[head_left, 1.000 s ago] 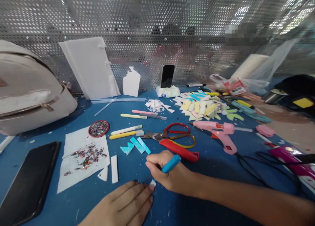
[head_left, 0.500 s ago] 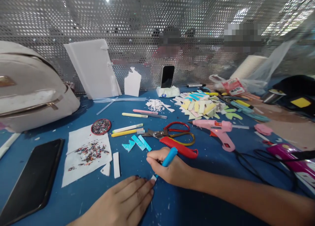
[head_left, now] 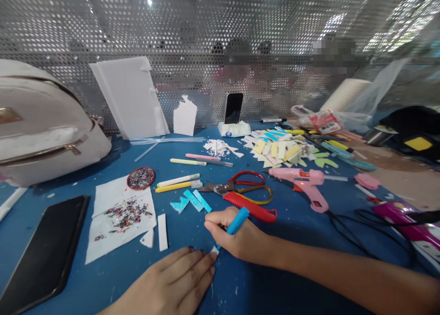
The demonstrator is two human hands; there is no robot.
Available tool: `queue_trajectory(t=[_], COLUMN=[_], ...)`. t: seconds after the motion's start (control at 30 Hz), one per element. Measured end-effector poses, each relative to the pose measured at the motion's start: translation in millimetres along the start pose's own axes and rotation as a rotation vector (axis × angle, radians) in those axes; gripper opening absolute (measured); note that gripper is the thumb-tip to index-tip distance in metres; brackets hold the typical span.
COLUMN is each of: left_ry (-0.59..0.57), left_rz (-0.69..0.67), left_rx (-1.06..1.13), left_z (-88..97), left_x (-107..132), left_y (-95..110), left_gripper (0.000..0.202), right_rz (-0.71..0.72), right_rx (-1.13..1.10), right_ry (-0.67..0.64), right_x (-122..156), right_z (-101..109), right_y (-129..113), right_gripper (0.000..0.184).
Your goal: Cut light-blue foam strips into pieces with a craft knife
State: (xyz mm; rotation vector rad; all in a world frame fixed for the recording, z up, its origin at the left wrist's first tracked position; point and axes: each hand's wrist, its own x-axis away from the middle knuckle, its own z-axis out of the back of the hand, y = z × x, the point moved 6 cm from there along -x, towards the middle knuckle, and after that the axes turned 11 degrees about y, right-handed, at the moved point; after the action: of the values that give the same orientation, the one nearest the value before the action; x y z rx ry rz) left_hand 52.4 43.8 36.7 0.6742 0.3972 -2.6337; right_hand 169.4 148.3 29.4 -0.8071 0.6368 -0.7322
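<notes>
Right hand: the right hand is rested on the blue worktop near its front edge, with the forearm stretched in from the right.
Right grip: the fingers are clamped around a blue marker, which is held slanted with its tip pointed down and to the left.
Left hand: the left hand is spread palm down at the bottom of the view, just left of the right hand.
Left grip: the fingers are held straight and apart from the thumb, and nothing is clasped; only the fingertips are pressed down.
Small white piece: the small white piece is laid flat on the worktop between the two hands. It is pinned at one edge by the left fingertips and met by the marker's tip.
Just behind the right hand: a red cutter and a pair of scissors are laid side by side, touching.
Further right: a pink glue gun is laid on its side, well apart from the hands.
Left of the marker: blue paper strips and a white strip are seen near each other.
Far left: a sheet with glitter, a black phone and a pale bag are placed.
Back of the worktop: a pile of coloured pieces and a propped phone are set against a perforated screen.
</notes>
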Motion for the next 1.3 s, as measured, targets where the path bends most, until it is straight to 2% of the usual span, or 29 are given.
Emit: queue_trajectory(t=[0.13, 0.3, 0.4, 0.53, 0.83, 0.93, 1.03, 1.07, 1.1, 1.2, 1.3], left_ry=[-0.014, -0.002, 0.006, -0.004, 0.007, -0.004, 0.099, 0.283, 0.333, 0.358, 0.263], left_rz=[-0.020, -0.023, -0.025, -0.024, -0.019, -0.005, 0.011, 0.045, 0.056, 0.064, 0.033], left_rx=[-0.022, -0.021, -0.015, -0.008, 0.003, 0.005, -0.025, -0.037, -0.041, -0.051, -0.048], left_z=[4.9, -1.6, -3.4, -3.1, 1.9, -0.8, -13.2, -10.9, -16.2, -26.5, -17.3], left_x=[-3, 0, 3, 4, 2, 2, 7, 10, 13, 18, 13], left_y=[-2, -2, -2, -2, -2, -3, 0, 0, 1, 3, 2], left_gripper=[0.046, 0.042, 0.041, 0.043, 0.043, 0.040, 0.040, 0.045, 0.048, 0.051, 0.048], right_rz=[0.017, -0.002, 0.002, -0.001, 0.039, 0.007, 0.015, 0.028, 0.027, -0.018, 0.025], right_rx=[0.010, -0.015, -0.030, -0.011, 0.005, -0.021, 0.006, 0.012, 0.001, -0.038, 0.036], right_ry=[-0.025, -0.004, -0.038, 0.000, -0.032, -0.038, -0.023, -0.037, -0.055, -0.054, -0.040], right_x=[0, 0, 1, 0, 1, 1, 1, 1, 2, 2, 1], right_z=[-1, 0, -1, 1, -1, -1, 1, 0, -1, 0, 0], right_y=[0, 2, 1, 1, -2, 1, 1, 0, 0, 1, 0], right_gripper=[0.038, 0.037, 0.039, 0.038, 0.038, 0.037, 0.037, 0.037, 0.038, 0.037, 0.036])
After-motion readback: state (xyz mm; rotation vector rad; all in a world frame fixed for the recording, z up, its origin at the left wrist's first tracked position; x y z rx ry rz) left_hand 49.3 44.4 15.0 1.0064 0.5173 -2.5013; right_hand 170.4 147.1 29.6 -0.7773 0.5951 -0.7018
